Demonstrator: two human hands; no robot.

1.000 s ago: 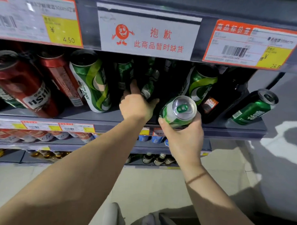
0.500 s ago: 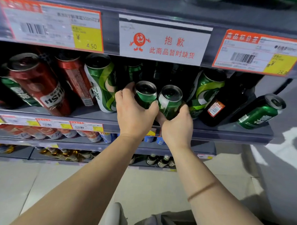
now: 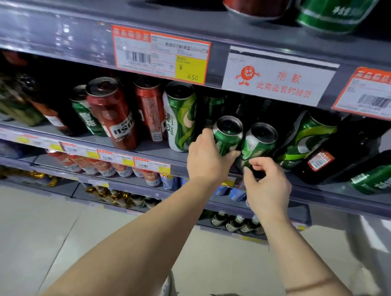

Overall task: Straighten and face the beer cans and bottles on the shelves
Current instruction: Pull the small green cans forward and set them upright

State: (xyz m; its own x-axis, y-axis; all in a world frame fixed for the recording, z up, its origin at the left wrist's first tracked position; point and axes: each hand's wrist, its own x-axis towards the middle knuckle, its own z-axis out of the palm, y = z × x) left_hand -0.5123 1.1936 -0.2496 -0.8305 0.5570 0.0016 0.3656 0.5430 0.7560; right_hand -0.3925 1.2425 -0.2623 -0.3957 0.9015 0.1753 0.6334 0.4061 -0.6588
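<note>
Two small green cans are seen side by side at the front of the middle shelf, touching or nearly so, their dark tops tipped toward the camera. The left-hand green can is gripped by the left hand, whose fingers and thumb are curled round its lower body. The right-hand green can is met low down by the right hand; its fingers are curled, with thumb and fingertips at the can's base, though whether the can is actually pinched cannot be told. To the left, a tall green-and-white can is stood just beside the held pair, and beyond it a red can with white lettering is set nearer the shelf edge. To the right, a larger green can and a dark bottle with a red label are leaned together. An orange-framed price tag is fixed to the shelf edge above.
</note>
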